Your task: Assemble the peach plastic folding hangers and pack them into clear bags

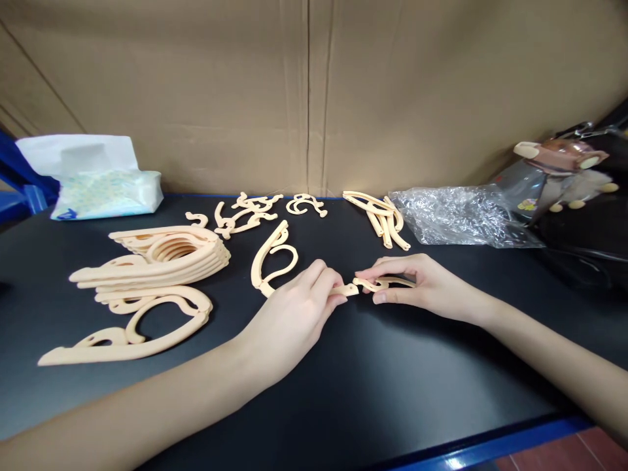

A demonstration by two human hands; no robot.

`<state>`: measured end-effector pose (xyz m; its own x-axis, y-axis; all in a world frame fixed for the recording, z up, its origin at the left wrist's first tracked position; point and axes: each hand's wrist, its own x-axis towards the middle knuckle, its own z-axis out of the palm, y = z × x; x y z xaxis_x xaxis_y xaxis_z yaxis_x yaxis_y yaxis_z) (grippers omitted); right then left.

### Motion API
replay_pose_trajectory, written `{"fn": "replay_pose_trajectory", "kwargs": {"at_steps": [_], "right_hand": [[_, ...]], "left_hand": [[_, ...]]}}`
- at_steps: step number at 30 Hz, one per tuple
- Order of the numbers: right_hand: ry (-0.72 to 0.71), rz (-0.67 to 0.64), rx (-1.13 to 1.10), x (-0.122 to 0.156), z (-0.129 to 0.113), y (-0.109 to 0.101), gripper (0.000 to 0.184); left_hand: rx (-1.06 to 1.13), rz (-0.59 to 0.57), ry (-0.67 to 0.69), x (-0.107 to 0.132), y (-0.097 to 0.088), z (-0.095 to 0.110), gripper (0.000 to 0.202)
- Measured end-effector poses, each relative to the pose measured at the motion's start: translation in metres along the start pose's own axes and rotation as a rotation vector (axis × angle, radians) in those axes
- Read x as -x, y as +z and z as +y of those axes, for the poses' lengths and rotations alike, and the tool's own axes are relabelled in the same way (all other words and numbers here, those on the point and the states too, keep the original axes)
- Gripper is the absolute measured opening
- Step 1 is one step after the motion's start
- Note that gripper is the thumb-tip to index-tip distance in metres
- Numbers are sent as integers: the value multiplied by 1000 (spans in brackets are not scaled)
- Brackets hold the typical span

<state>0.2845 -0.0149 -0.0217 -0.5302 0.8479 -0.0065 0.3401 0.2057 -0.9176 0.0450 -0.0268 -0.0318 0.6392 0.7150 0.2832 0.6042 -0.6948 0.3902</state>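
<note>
My left hand (299,307) is closed on a beige plastic hanger arm (350,290), whose end with a small hole sticks out past the fingertips. Facing it, my right hand (426,281) pinches a slim curved hanger piece (371,285); its tip is close to the arm's end, and I cannot tell if they touch. Left of my left hand lies a curved hanger arm with a looped piece (256,267). Its lower end passes behind the hand, so any link to the held arm is hidden.
Folded beige hangers (171,261) are stacked at the left, with another hanger (147,350) in front. Loose hook pieces (250,212) and straight arms (385,219) lie at the back. A clear plastic bag (456,216), a tissue pack (108,193) and a plush toy (569,167) flank them.
</note>
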Motion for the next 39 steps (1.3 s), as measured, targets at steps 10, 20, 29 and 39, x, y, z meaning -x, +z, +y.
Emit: {"fn": "replay_pose_trajectory", "kwargs": {"at_steps": [10,20,29,39], "right_hand": [[180,-10,-179,1,-4,2,39],[203,-61,-67,5,-13,9,34],[61,-58,274,11,-16,10,19],[-107,-88,562,12,-20,4,22]], "left_hand": [[43,69,67,0,4,-2,12],[-2,54,186,2,6,-3,13],[-61,21,188,3,7,-2,17],[9,19,153,-1,1,-3,17]]}}
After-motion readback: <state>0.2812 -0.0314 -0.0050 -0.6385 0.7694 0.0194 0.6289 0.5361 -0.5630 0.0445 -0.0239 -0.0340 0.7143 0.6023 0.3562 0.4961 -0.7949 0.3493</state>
